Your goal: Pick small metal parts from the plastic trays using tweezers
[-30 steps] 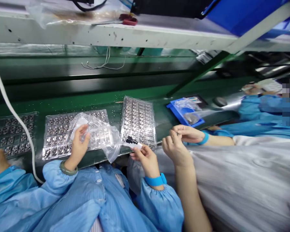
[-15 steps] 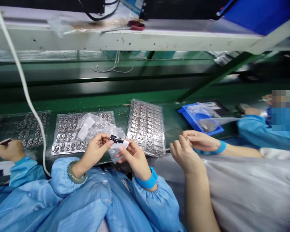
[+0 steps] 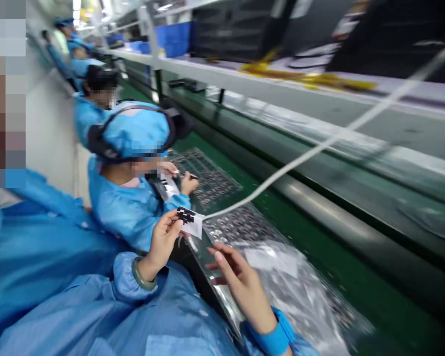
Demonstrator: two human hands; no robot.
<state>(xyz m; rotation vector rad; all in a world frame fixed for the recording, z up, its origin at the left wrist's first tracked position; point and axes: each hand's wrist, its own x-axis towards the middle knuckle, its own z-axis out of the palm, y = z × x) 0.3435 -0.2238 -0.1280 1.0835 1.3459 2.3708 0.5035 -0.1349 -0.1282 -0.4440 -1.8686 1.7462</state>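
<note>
My left hand [image 3: 162,241], with a green bangle at the wrist, pinches a small white sheet with black stickers [image 3: 193,225] by its left edge. The sheet is held up, tilted, above the bench edge. Apart from it, my right hand [image 3: 241,279], wearing a blue wristband, hangs with fingers spread and nothing in them. Just beyond the right hand lies a crumpled clear plastic bag [image 3: 292,284]. It partly covers a clear tray of small metal parts [image 3: 241,222].
A co-worker in a blue cap [image 3: 137,131] sits close on the left, hands over another tray of parts [image 3: 213,178]. A white cable [image 3: 282,170] crosses diagonally in front. Above the bench runs a shelf [image 3: 222,74] with yellow items and dark panels.
The view has swung to the left, toward the co-worker. My right hand has let go of the sheet and drawn away from it; my left hand keeps hold.
</note>
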